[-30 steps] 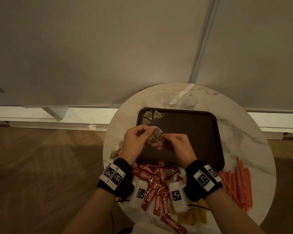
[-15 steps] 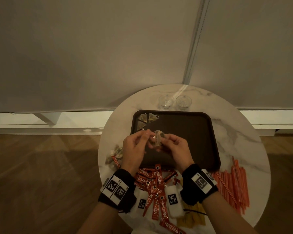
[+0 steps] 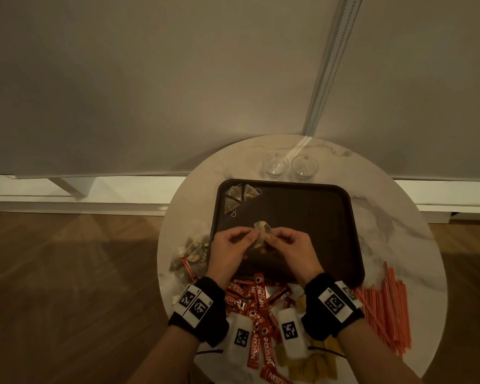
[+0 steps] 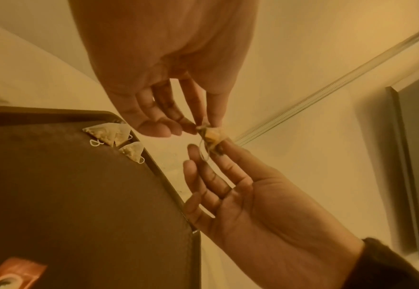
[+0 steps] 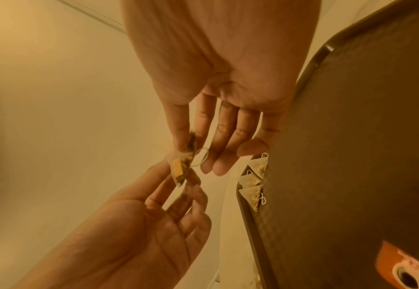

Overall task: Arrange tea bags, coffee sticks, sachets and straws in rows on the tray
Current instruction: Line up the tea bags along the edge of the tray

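Both the left hand (image 3: 231, 249) and the right hand (image 3: 293, 249) are pinching one tea bag (image 3: 262, 231) above the tray (image 3: 344, 239), mid-frame; only the wrist views are showing its dangling string (image 5: 201, 157).

— What's on the wrists?
— Black fabric bands, white tags printed with black square codes, on the left hand (image 3: 231, 249) and right hand (image 3: 294, 252). White camera blocks underneath.

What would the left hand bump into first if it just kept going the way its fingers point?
Probably the tea bag it pinches together with the right hand, then that hand's fingers just behind; both hang over the tray, though depth is hard to judge.
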`<action>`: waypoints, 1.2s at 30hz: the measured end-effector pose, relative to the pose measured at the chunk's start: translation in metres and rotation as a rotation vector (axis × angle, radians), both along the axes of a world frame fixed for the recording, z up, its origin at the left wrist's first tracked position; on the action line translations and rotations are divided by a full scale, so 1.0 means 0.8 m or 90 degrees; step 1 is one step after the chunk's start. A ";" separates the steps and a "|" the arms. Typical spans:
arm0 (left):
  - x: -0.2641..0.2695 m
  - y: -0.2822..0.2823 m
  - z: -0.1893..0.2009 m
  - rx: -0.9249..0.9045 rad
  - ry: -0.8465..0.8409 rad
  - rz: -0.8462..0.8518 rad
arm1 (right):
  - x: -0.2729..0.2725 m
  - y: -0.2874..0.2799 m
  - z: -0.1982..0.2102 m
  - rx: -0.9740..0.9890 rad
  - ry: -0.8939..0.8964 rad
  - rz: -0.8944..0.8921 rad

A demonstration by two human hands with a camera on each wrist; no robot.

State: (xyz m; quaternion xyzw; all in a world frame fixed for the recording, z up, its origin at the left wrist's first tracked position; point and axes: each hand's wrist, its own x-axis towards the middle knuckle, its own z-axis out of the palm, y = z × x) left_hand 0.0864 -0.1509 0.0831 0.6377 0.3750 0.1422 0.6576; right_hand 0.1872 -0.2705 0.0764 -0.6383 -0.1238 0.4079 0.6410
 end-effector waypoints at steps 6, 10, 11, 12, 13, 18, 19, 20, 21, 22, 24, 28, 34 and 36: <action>0.010 0.018 -0.027 -0.035 0.032 0.007 | 0.019 0.019 -0.018 -0.063 0.028 0.011; 0.024 0.036 -0.044 -0.054 0.029 0.005 | 0.037 0.037 -0.033 -0.094 0.019 0.013; 0.029 0.042 -0.050 -0.048 0.040 0.000 | 0.040 0.043 -0.036 -0.103 0.019 0.010; 0.034 0.047 -0.056 -0.046 0.051 -0.007 | 0.045 0.048 -0.040 -0.114 0.017 0.008; 0.038 0.051 -0.063 -0.049 0.061 -0.015 | 0.049 0.054 -0.044 -0.125 0.014 0.009; 0.066 0.074 -0.088 -0.089 0.080 -0.056 | 0.079 0.079 -0.071 -0.179 0.038 0.023; 0.073 0.079 -0.094 -0.102 0.083 -0.059 | 0.084 0.085 -0.078 -0.186 0.047 0.017; 0.079 0.083 -0.101 -0.112 0.096 -0.055 | 0.090 0.091 -0.086 -0.200 0.051 0.011; 0.085 0.087 -0.108 -0.114 0.115 -0.048 | 0.094 0.097 -0.093 -0.214 0.052 0.007; 0.090 0.091 -0.116 -0.110 0.133 -0.039 | 0.099 0.103 -0.101 -0.232 0.048 0.011; 0.100 0.097 -0.129 -0.089 0.164 -0.021 | 0.109 0.113 -0.113 -0.267 0.044 0.027; 0.114 0.101 -0.148 -0.050 0.230 -0.030 | 0.138 0.134 -0.129 -0.348 -0.013 0.088; 0.116 0.102 -0.165 0.070 0.263 -0.051 | 0.173 0.161 -0.135 -0.481 -0.245 0.238; 0.115 0.103 -0.165 0.157 0.257 -0.074 | 0.181 0.158 -0.125 -0.548 -0.366 0.290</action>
